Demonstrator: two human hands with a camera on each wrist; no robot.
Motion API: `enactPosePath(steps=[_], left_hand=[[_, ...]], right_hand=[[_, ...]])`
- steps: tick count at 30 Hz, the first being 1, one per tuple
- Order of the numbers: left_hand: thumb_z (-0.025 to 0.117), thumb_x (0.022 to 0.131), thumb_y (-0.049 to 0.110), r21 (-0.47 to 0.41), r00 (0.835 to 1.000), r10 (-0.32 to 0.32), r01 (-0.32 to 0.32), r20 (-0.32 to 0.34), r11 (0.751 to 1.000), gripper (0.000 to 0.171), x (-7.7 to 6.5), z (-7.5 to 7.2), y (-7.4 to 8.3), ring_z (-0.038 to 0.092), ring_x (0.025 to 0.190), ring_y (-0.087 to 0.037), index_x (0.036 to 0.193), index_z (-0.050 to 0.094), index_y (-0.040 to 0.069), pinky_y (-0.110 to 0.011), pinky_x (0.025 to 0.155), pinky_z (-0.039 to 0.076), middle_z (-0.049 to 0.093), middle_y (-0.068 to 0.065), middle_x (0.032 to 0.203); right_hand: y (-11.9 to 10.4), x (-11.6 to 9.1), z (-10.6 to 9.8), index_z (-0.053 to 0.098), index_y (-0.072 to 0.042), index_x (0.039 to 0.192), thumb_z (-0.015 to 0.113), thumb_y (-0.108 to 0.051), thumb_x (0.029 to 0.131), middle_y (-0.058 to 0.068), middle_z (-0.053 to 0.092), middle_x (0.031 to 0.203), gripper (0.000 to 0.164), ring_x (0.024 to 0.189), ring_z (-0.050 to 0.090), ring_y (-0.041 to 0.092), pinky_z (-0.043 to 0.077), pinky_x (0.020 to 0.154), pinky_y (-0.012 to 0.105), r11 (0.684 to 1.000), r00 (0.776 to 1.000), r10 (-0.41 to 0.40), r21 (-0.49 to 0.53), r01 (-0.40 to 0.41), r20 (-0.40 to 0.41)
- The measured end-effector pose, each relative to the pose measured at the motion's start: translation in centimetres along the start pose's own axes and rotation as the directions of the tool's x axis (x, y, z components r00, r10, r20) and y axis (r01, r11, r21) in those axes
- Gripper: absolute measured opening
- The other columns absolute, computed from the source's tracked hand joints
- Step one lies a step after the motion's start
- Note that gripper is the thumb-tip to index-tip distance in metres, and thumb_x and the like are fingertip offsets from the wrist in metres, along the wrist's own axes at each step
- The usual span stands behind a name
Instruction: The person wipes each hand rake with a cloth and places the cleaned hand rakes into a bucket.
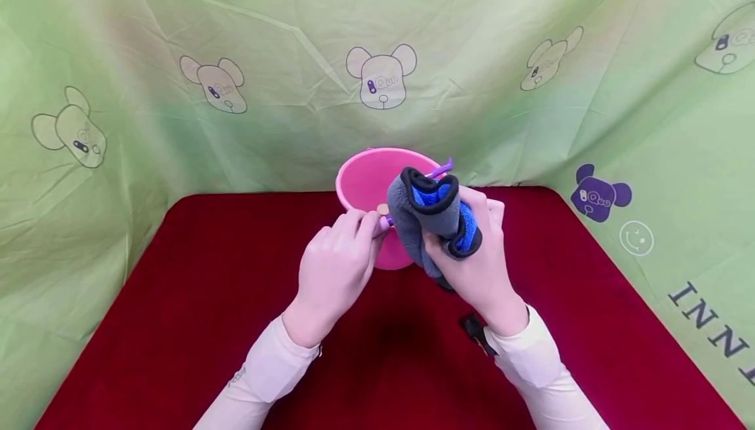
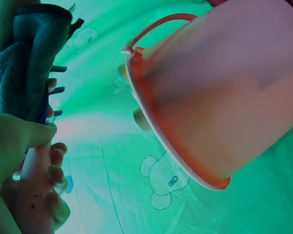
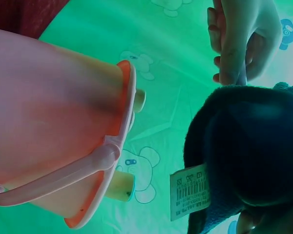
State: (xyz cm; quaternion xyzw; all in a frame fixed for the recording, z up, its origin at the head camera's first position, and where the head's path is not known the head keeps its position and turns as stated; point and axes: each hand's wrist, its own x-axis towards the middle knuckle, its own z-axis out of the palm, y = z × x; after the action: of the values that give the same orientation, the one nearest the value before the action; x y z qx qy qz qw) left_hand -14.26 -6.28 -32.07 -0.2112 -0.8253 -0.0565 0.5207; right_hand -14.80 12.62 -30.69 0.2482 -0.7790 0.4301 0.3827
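My left hand (image 1: 339,263) grips the handle of a purple toy rake (image 1: 383,223), whose bent end pokes out beyond a cloth. In the left wrist view, several dark tines stick out behind the folds. My right hand (image 1: 486,273) holds this folded towel (image 1: 407,220), grey outside and blue inside with black edging, around the rake's far part. A white label (image 3: 189,192) hangs from the towel. Most of the rake's head is hidden by it. Both hands are above the near side of a pink bucket (image 1: 383,151).
Peach-coloured rounded ends of objects (image 3: 121,186) jut past the bucket's rim. The bucket's handle (image 3: 63,178) hangs down its side. A dark red cloth (image 1: 224,299) covers the table, and green printed curtains (image 1: 283,37) surround it. A black strap (image 1: 474,332) dangles at the right wrist.
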Motion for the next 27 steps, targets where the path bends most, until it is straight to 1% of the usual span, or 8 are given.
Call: enactPosePath(steps=[4,7,11,14,18,21,24,27], left_hand=[[0.065,0.091,0.028,0.037,0.998,0.03,-0.028,-0.05,0.999,0.02,0.1,-0.1,0.0,0.052,0.051,-0.014,0.084,0.066,0.009,-0.025,0.035,0.034,0.064,-0.002,0.07],[0.066,0.09,0.028,0.056,0.996,0.047,-0.043,-0.079,0.997,0.019,0.0,-0.1,0.0,0.052,0.051,-0.013,0.087,0.067,0.01,-0.024,0.035,0.032,0.064,-0.001,0.069],[0.066,0.09,0.028,0.067,0.993,0.065,-0.058,-0.102,0.996,0.019,-0.1,0.0,0.0,0.054,0.052,-0.012,0.093,0.071,0.011,-0.024,0.035,0.032,0.066,0.0,0.071],[0.065,0.091,0.029,0.073,0.991,0.076,-0.068,-0.111,0.995,0.02,-0.1,0.0,0.0,0.054,0.051,-0.012,0.096,0.072,0.01,-0.024,0.035,0.031,0.067,0.0,0.071],[0.065,0.09,0.029,0.089,0.987,0.091,-0.08,-0.13,0.993,0.02,0.1,0.0,0.0,0.052,0.048,-0.011,0.094,0.072,0.01,-0.023,0.035,0.028,0.066,0.0,0.069],[0.066,0.089,0.029,0.098,0.984,0.099,-0.085,-0.147,0.992,0.019,0.3,-0.1,0.0,0.052,0.048,-0.01,0.09,0.071,0.01,-0.022,0.035,0.026,0.066,0.001,0.068],[0.068,0.088,0.028,0.103,0.981,0.104,-0.088,-0.161,0.991,0.019,0.6,-0.4,0.0,0.051,0.048,-0.01,0.087,0.071,0.01,-0.02,0.036,0.024,0.065,0.001,0.067],[0.068,0.088,0.028,0.104,0.979,0.11,-0.093,-0.171,0.99,0.018,0.8,-0.7,0.1,0.05,0.047,-0.009,0.084,0.07,0.01,-0.019,0.037,0.022,0.064,0.001,0.065]], right_hand=[[-0.1,0.0,-0.1,0.053,0.006,0.121,0.076,0.001,0.068,0.025,0.063,0.116,0.058,0.108,0.043,0.033,0.033,0.079,0.047,0.999,1.0,0.026,0.023,-0.026,0.013],[-0.2,0.0,-0.1,0.052,0.005,0.121,0.076,0.003,0.068,0.025,0.062,0.115,0.058,0.106,0.04,0.029,0.037,0.076,0.044,0.997,0.997,0.079,0.025,-0.079,0.013],[-0.2,0.0,-0.1,0.052,0.006,0.119,0.075,0.001,0.069,0.026,0.062,0.108,0.054,0.1,0.044,0.027,0.041,0.073,0.044,0.991,0.991,0.133,0.024,-0.132,-0.032],[0.0,0.2,-0.1,0.052,0.008,0.117,0.074,0.0,0.071,0.026,0.062,0.104,0.051,0.096,0.048,0.028,0.041,0.072,0.045,0.989,0.987,0.148,0.027,-0.147,-0.07],[0.5,0.6,-0.4,0.052,0.008,0.115,0.073,-0.001,0.073,0.026,0.063,0.102,0.048,0.094,0.054,0.029,0.043,0.074,0.043,0.988,0.983,0.153,0.011,-0.153,-0.101],[0.7,0.8,-0.7,0.052,0.008,0.116,0.072,0.0,0.073,0.025,0.064,0.103,0.048,0.092,0.059,0.024,0.046,0.077,0.035,0.987,0.98,0.161,-0.002,-0.163,-0.114],[0.8,0.9,-1.0,0.052,0.008,0.116,0.072,0.0,0.073,0.024,0.067,0.103,0.048,0.089,0.06,0.013,0.047,0.077,0.023,0.985,0.979,0.173,0.011,-0.172,-0.106],[0.9,1.1,-1.4,0.052,0.009,0.116,0.072,0.001,0.074,0.021,0.069,0.103,0.048,0.088,0.059,0.003,0.046,0.077,0.016,0.983,0.98,0.18,0.04,-0.177,-0.09]])
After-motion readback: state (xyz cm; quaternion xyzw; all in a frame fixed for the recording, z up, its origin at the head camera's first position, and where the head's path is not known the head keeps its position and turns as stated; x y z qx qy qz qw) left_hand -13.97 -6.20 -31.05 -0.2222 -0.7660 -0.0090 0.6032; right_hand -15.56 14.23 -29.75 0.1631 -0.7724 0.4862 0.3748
